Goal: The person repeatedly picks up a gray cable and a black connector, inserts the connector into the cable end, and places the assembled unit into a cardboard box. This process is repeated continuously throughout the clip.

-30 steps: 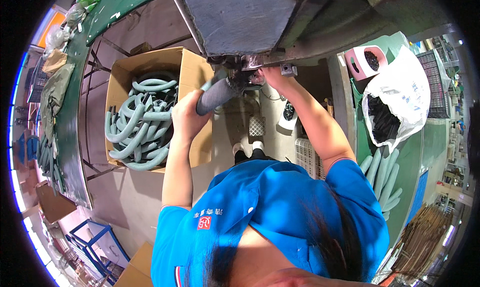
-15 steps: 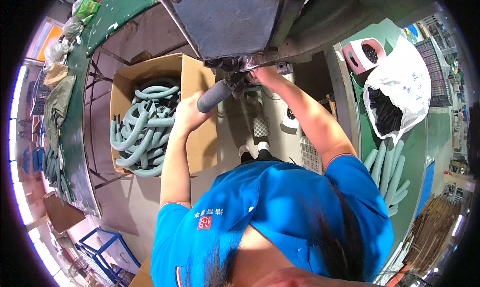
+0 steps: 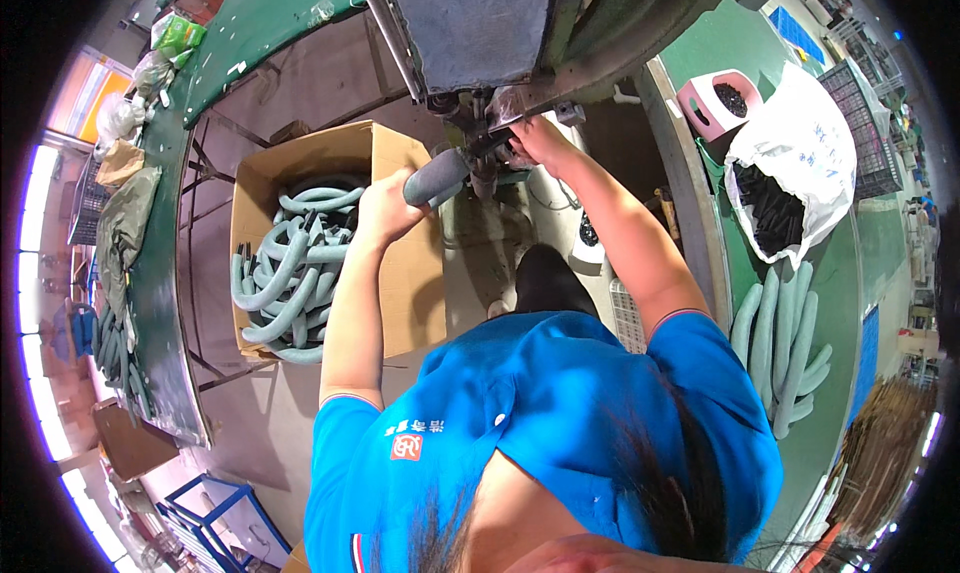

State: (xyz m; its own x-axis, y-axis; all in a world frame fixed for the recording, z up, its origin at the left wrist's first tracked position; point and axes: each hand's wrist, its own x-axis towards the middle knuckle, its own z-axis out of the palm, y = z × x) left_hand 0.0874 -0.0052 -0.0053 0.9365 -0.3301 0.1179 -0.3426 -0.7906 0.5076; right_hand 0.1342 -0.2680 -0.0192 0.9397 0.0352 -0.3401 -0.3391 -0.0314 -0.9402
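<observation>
My left hand (image 3: 387,211) is closed around a grey-green, foam-like tube (image 3: 436,177), whose rounded end points back toward me. The tube's far end meets a dark piece at the lower working part of a grey metal machine (image 3: 475,33). On the right side of that working part is my right hand (image 3: 543,143), its fingers bent together against the dark piece and the metal. What those fingers grip is largely hidden.
Left of me stands an open carton (image 3: 412,273) holding several curved green tubes (image 3: 290,263). On the right green table (image 3: 850,273) lie more tubes (image 3: 775,338), a white sack (image 3: 815,153) of black pieces and a pink bin (image 3: 705,123). Another green table (image 3: 160,303) runs along the left.
My view has shifted slightly, showing more of the machine's underside. A dark-trousered leg now reaches forward below the machine, covering the patterned pedal. The tube stays in my left hand.
</observation>
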